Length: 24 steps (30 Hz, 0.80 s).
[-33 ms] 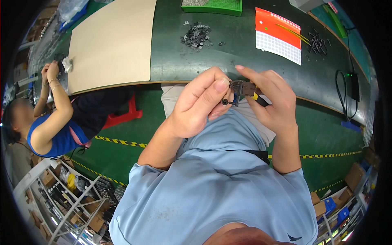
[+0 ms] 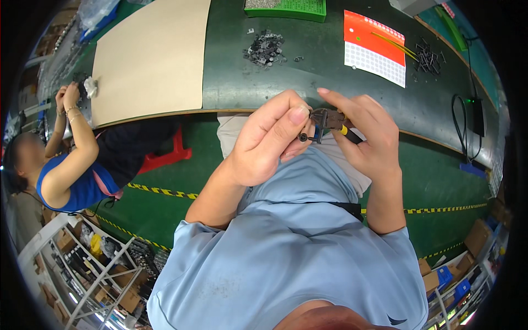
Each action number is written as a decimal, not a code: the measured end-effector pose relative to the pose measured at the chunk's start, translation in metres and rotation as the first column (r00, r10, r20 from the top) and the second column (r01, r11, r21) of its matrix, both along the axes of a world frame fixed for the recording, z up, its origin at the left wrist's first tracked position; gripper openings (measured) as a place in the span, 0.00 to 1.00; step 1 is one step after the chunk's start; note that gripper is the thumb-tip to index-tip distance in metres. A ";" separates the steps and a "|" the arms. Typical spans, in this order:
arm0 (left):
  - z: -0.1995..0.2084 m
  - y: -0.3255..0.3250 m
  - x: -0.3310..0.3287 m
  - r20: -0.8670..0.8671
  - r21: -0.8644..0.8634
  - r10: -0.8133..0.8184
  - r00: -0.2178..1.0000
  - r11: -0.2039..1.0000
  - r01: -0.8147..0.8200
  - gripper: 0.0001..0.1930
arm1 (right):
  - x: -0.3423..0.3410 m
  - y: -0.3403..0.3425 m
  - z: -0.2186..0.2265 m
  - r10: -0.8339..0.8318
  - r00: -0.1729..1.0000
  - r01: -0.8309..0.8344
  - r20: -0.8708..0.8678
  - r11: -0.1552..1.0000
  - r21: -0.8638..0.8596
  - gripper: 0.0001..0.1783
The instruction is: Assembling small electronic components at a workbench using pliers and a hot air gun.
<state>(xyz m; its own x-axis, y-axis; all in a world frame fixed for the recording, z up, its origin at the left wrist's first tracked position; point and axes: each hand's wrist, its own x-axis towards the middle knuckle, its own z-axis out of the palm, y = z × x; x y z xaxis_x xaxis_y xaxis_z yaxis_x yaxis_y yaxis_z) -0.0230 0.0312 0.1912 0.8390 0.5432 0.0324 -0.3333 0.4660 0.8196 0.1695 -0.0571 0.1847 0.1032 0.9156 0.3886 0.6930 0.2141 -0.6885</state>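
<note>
Dk green workbench [image 2: 231, 82] spans the top of view; biggest thing here. On it, L side, a flat beige board [image 2: 151, 60], prob. a work mat. R of centre, a red/white dot-sticker sheet [image 2: 375, 70] lies flat; far edge, a green tray [image 2: 286, 14]. R hand [image 2: 371, 135] is closed on pliers [image 2: 353, 136], index finger stretched clear, maybe for fine control. L hand [image 2: 264, 140] is pinched tight on a small black fitting [image 2: 303, 137], presumably to steady it at the pliers' head; can't tell if jaws bite it. Fitting is btwn the hands, near bench's front edge. Loose stuff sits within reach, prob. for quick pickup: grey/black parts heap [image 2: 265, 48], dark screw heap [image 2: 429, 58], yellow tweezers [image 2: 393, 44] partly on the sheet.

Cnt: 1 board, 1 sheet, 1 tray, 1 pliers, 1 tweezers, 2 heaps; pcs overlap, uncountable.
</note>
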 end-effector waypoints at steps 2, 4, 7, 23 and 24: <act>0.000 0.000 0.000 -0.010 -0.002 0.012 1.000 1.000 -0.012 0.13 | 0.001 -0.001 0.002 -0.005 1.000 0.005 0.012 1.000 -0.025 0.36; 0.000 0.000 0.001 -0.019 0.026 0.021 1.000 0.999 -0.021 0.13 | 0.002 -0.002 0.004 -0.001 0.998 0.004 0.069 0.999 -0.032 0.37; 0.007 -0.002 0.005 -0.125 0.083 0.086 0.988 0.994 -0.076 0.14 | 0.004 -0.004 0.004 0.001 0.994 0.003 0.106 0.999 -0.035 0.37; 0.002 0.001 0.004 -0.174 0.186 0.127 0.977 0.978 -0.094 0.13 | 0.001 -0.004 -0.006 -0.027 0.999 0.030 0.040 0.998 -0.062 0.35; 0.002 0.001 0.005 -0.173 0.190 0.128 0.977 0.977 -0.094 0.13 | 0.001 -0.003 -0.006 -0.032 0.999 0.033 0.025 0.999 -0.043 0.35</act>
<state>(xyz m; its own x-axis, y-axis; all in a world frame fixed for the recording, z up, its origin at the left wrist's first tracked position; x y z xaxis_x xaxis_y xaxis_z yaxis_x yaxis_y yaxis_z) -0.0180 0.0317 0.1931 0.7745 0.6325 -0.0106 -0.2107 0.2738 0.9384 0.1704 -0.0606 0.1783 0.1245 0.9280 0.3513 0.7156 0.1613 -0.6796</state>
